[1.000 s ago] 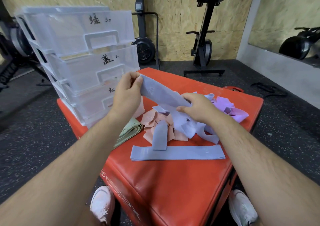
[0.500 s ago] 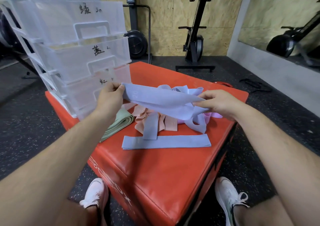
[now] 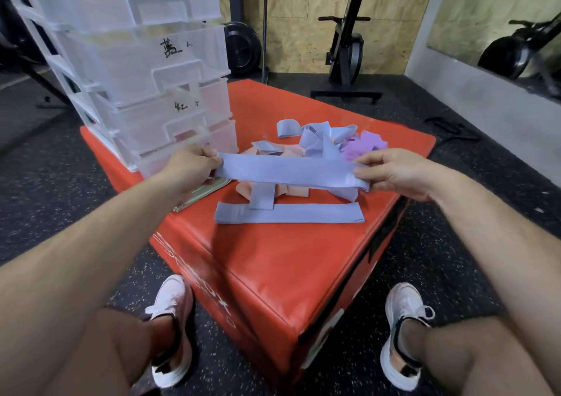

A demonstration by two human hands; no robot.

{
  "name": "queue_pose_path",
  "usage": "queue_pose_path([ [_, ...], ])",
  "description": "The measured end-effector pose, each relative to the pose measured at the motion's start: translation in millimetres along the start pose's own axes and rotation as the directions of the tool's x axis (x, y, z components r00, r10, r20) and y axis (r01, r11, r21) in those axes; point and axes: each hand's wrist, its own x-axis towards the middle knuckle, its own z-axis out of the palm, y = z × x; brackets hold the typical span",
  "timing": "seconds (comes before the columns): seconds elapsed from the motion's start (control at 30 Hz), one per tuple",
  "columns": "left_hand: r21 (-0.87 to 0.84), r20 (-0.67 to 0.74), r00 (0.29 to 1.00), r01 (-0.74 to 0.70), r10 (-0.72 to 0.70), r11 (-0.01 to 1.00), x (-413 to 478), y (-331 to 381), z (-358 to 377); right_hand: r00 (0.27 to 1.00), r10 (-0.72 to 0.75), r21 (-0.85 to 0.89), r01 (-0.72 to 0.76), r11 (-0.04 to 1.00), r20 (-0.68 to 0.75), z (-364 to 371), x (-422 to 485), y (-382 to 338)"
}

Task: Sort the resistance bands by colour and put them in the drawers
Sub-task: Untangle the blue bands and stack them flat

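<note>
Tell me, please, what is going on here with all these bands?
A person is sorting resistance bands on a red box. The left hand and right hand hold a blue band stretched flat between them. Another blue band lies flat below, a mixed pile behind. The drawers look shut.

A blue resistance band (image 3: 291, 172) stretched flat and level above the band pile (image 3: 318, 149), another blue band (image 3: 288, 213) flat before it, clear stacked drawers (image 3: 145, 70) left of it.
</note>
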Motion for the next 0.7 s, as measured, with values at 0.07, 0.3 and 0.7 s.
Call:
queue_pose_path([
  [0.07, 0.050, 0.033, 0.999, 0.014, -0.016, 0.999, -7.6, -6.6, 0.4, 0.999, -0.015, -0.092, 0.013, 0.996, -0.030, 5.4, -2.2, 12.3],
  [0.3, 0.328, 0.085, 0.995, -0.075, 0.049, 0.942, -19.8, -35.8, 6.0, 0.978, -0.104, -0.354, 0.034, 0.935, -0.182, 28.4, -0.9, 37.9],
  [0.7, 0.631, 0.172, 0.975, -0.217, 0.139, 0.745, -20.1, -57.4, 9.6, 0.972, -0.232, -0.805, 0.119, 0.581, -0.023, 41.0, 7.9, 51.2],
])
